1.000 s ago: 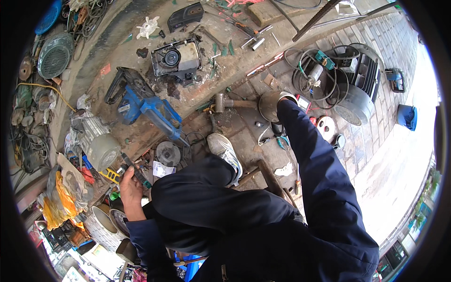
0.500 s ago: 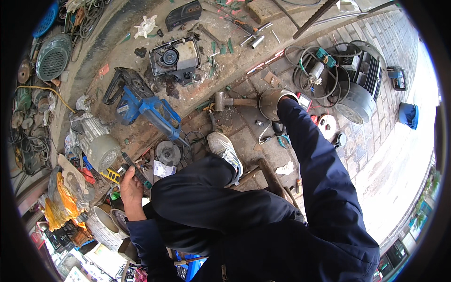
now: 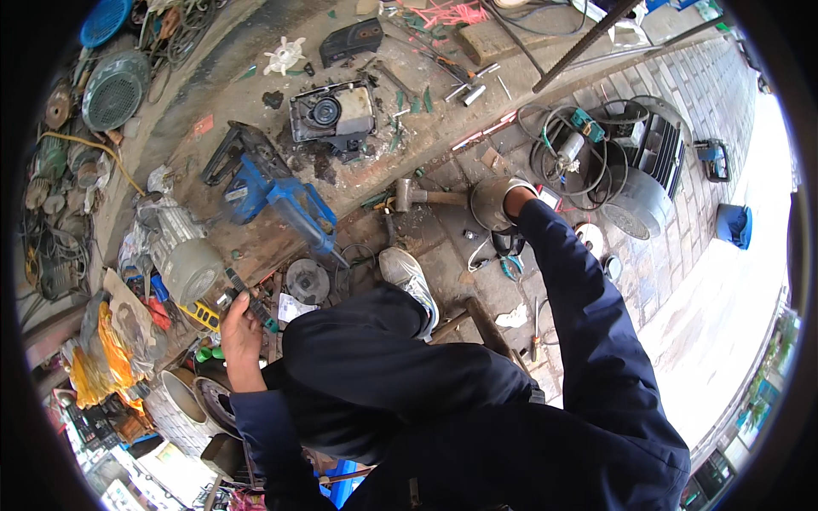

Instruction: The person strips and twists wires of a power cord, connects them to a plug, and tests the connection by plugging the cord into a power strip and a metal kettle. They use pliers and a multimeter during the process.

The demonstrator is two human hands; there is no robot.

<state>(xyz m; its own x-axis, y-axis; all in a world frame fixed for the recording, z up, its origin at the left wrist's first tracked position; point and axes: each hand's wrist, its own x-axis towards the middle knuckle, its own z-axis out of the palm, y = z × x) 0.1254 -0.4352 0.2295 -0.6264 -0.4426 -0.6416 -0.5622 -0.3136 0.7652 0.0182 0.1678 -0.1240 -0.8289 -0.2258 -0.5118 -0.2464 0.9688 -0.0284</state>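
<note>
Your left hand [image 3: 242, 336] grips teal-ended tool [image 3: 262, 312]; right hand [image 3: 517, 201] sunk in metal bowl [image 3: 486, 206], hold unreadable; brick paving [image 3: 711, 85], upper right.

At two o'clock from the view's middle, the rounded vessel [image 3: 486, 204] looks like smooth, dulled metal with a faint sheen. The slim tool [image 3: 261, 312], between eight and nine, seems to be matt dark and teal plastic. The mallet [image 3: 426, 197] at twelve pairs a dull metal head with a wooden handle. The motor [image 3: 186, 262] at nine is matt, ribbed metal; the sleeve [image 3: 590, 302] near four, smooth cloth.
</note>
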